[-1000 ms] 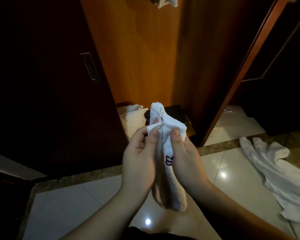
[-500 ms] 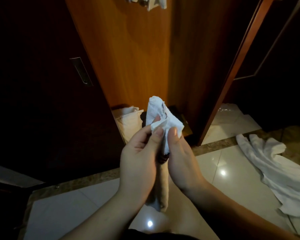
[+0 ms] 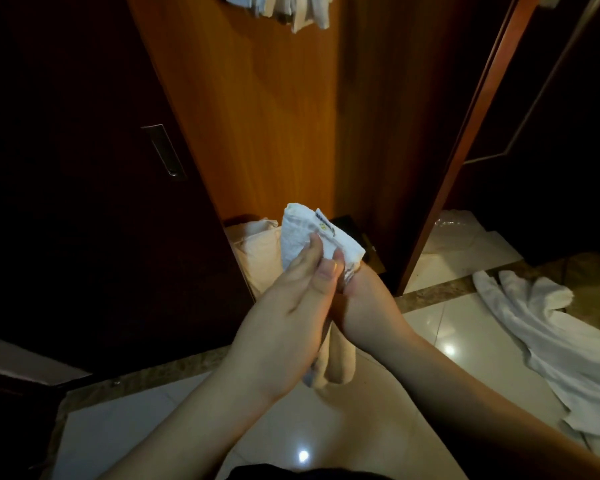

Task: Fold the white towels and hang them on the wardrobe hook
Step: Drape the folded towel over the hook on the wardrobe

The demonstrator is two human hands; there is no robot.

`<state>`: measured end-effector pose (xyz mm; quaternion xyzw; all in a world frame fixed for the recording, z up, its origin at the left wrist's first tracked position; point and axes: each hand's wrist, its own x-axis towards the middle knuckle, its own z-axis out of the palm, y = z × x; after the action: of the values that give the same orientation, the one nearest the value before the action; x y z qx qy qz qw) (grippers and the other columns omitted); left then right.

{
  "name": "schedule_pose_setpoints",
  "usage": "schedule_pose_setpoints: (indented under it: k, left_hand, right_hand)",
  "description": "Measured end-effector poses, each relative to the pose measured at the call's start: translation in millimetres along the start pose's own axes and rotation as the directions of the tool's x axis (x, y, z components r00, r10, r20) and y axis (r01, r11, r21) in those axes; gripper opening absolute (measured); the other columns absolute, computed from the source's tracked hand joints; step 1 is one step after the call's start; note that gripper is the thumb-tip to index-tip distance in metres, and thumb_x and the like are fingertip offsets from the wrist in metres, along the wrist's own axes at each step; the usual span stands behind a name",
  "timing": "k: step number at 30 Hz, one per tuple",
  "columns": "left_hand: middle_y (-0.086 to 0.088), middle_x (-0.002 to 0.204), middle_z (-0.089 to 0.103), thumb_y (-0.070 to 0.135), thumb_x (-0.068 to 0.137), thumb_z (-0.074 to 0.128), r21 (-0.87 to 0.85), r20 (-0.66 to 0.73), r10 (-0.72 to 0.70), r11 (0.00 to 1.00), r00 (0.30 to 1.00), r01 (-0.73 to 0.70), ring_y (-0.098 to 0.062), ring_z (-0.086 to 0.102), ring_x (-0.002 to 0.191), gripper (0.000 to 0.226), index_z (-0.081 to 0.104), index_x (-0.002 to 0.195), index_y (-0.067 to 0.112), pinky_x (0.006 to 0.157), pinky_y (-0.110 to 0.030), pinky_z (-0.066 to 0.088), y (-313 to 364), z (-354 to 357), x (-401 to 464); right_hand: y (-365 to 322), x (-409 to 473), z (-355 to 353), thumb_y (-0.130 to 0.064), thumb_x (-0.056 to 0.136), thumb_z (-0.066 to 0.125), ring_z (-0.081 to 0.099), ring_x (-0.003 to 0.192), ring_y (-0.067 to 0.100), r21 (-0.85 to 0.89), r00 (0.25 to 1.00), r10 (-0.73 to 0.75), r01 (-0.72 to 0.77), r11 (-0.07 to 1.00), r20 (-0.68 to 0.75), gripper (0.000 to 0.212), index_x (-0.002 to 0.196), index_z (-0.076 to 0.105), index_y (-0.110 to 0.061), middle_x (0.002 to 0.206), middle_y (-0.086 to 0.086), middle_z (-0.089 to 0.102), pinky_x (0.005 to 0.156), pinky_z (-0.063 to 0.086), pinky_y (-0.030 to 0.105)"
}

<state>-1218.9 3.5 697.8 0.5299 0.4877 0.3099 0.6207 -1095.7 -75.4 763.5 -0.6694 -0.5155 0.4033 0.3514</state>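
**A:** From the head camera, what do we have in front of us?

**B:** We hold a small white towel (image 3: 305, 233) folded into a narrow bundle, up before the open wardrobe (image 3: 257, 116). Our left hand (image 3: 291, 313) lies over the near side of it, fingers fairly straight and pressed against the cloth, the thumb laid along the fold. Our right hand (image 3: 364, 303) is on the right of the bundle, and its thumb pinches the cloth just below the upper corner. A small printed label (image 3: 324, 226) shows on the towel's top edge.

**B:** The lower end of the towel hangs down between our wrists, rolled into two tubes.

**A:** And the other towels?

**B:** At the top edge of the view, white cloths (image 3: 291, 8) hang against the wooden wardrobe panel; we cannot see what they hang from. On the tiled floor (image 3: 465, 327) to the right lies a crumpled white towel (image 3: 551, 341), well apart from our hands. Inside the wardrobe, low down behind the towel we hold, sits a pale folded bundle (image 3: 257, 244), with a dark object beside it that we cannot make out.

**A:** To the left?

**B:** A dark sliding door (image 3: 84, 202) with a recessed metal handle (image 3: 165, 150).
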Motion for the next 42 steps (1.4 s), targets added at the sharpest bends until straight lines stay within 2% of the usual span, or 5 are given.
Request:
schedule_pose_setpoints:
  k: [8,16,21,37,42]
  left_hand:
    - [0.017,0.131,0.056,0.044,0.097,0.053,0.209,-0.175,0.556,0.828,0.813,-0.521,0.013,0.051,0.118,0.024,0.061,0.119,0.038,0.097,-0.014,0.044,103.8,-13.0,-94.3]
    - [0.005,0.121,0.072,0.062,0.044,0.092,-0.103,0.296,0.264,0.964,0.918,-0.244,-0.018,0.065,0.117,0.094,0.06,0.123,0.022,0.086,-0.025,0.055,125.7,-27.0,-55.7]
    - [-0.004,0.103,0.076,0.027,0.078,0.07,-0.129,0.205,0.318,0.946,0.926,-0.296,-0.023,0.072,0.097,0.019,0.077,0.093,0.017,0.091,-0.045,0.055,159.1,-5.9,-61.5]
    - [0.002,0.085,0.078,0.027,0.09,0.072,-0.16,-0.112,0.216,0.96,0.97,-0.232,-0.016,0.076,0.078,0.021,0.068,0.107,0.015,0.069,-0.035,0.057,249.8,-12.7,-38.5]
    - [-0.003,0.093,0.078,0.023,0.09,0.072,-0.206,-0.111,0.19,0.956,0.975,-0.21,-0.022,0.076,0.085,0.023,0.068,0.112,0.014,0.08,-0.042,0.059,257.2,-17.1,-34.8]
  right_hand:
    - [-32.6,-3.2,-51.3,-0.027,0.1,0.056,0.073,0.096,0.013,0.459,0.98,-0.186,0.135,0.878,0.067,0.012,0.107,0.066,-0.025,0.099,-0.004,0.077,0.091,0.055,0.032]
    - [-73.1,9.0,-97.1,-0.051,0.074,0.081,0.068,0.111,0.027,0.62,0.89,-0.398,0.186,0.762,0.221,0.058,0.116,0.069,-0.015,0.116,0.009,0.073,0.095,0.056,0.037]
    - [-95.0,13.4,-112.2,-0.051,0.09,0.05,0.067,0.114,0.026,0.723,0.917,-0.379,0.182,0.667,0.12,0.056,0.126,0.058,-0.01,0.117,0.01,0.072,0.092,0.057,0.037]
    - [3.5,48.7,-41.3,-0.07,0.078,0.058,0.056,0.08,0.02,0.63,0.984,-0.012,-0.105,0.77,0.178,0.056,0.076,0.074,-0.016,0.073,-0.002,0.065,0.083,0.044,0.029]
    - [-5.2,43.7,-25.2,-0.058,0.081,0.073,0.057,0.123,0.014,0.335,0.995,-0.098,0.09,0.938,0.008,0.087,0.148,0.032,-0.019,0.143,-0.006,0.052,0.107,0.044,0.034]
